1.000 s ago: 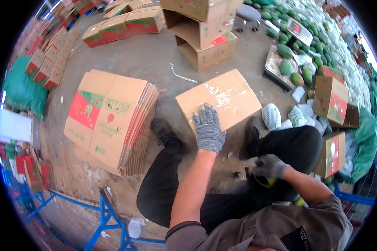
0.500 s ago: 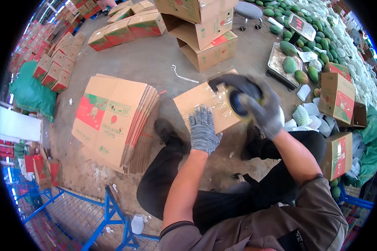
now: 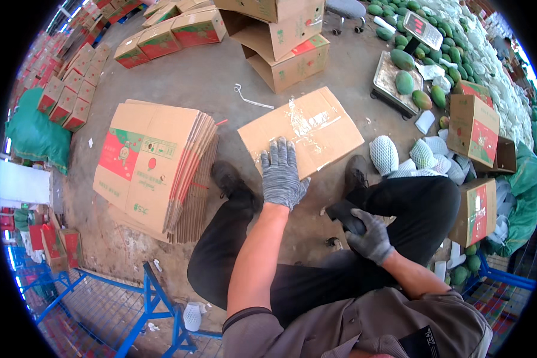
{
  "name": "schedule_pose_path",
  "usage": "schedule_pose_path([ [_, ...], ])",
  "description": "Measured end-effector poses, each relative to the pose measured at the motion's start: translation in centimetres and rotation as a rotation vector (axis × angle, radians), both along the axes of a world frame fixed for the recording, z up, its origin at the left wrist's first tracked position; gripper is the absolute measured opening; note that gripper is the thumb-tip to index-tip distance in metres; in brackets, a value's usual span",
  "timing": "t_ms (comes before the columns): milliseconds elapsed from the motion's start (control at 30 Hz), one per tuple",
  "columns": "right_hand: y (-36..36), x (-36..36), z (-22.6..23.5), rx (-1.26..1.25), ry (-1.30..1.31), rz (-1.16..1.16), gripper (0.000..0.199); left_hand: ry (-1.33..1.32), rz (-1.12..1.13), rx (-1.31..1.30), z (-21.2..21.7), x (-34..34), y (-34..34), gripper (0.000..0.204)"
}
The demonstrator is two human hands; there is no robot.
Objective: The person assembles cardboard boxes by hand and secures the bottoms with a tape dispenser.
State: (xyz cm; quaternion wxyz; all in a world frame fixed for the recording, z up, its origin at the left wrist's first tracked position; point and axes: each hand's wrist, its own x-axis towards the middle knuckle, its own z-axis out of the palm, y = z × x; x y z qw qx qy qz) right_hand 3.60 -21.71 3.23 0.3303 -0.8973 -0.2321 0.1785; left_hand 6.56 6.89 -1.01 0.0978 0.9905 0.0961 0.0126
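In front of my feet a brown cardboard box (image 3: 334, 134) stands on the floor, shiny clear tape (image 3: 307, 119) stuck across its top. My left hand (image 3: 283, 179), in a grey knit glove, lies flat on the box's near left part with the fingers stretched out. Low between my knees, apart from the box, my gloved right hand (image 3: 371, 238) is closed round a black tape dispenser (image 3: 346, 216). The fingers and my knee region partly hide the dispenser, and its roll does not show clearly.
Left of the box lies a stack of flattened cartons (image 3: 152, 167). Open boxes (image 3: 292, 62) are piled ahead. To the right are a scale (image 3: 394, 83) with mangoes, white foam nets (image 3: 385, 155) and more cartons (image 3: 471, 209). A blue metal frame (image 3: 155, 298) stands at lower left.
My right hand has drawn the tape dispenser off the box top, down and toward me beside my right leg. My left hand stays flat on the box, whose taped top now shows.
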Motion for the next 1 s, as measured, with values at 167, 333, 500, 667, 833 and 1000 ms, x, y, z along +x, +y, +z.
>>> schedule_pose_path([
  [167,9.2,8.2,-4.1,-0.06,-0.062,-0.151,0.049,-0.035,-0.038,0.007,0.9,1.3,-0.8,0.103],
  [333,11.3,12.1,-3.1,-0.071,0.07,-0.05,0.056,-0.098,-0.012,-0.098,1.3,1.5,1.5,0.092],
  [500,12.1,12.8,-2.4,-0.164,0.013,-0.153,0.067,0.0,0.046,-0.023,4.8,6.0,1.6,0.089],
  [667,15.2,12.8,-4.4,-0.115,0.582,-0.162,0.062,0.014,0.127,-0.015,3.9,12.0,5.6,0.093],
  [833,12.6,12.8,-7.6,-0.053,0.142,-0.163,0.07,-0.424,-0.194,0.359,1.6,15.4,8.1,0.096],
  [1000,9.2,15.4,-7.0,-0.014,0.134,-0.277,0.074,0.155,0.055,-0.259,2.4,18.7,8.7,0.114],
])
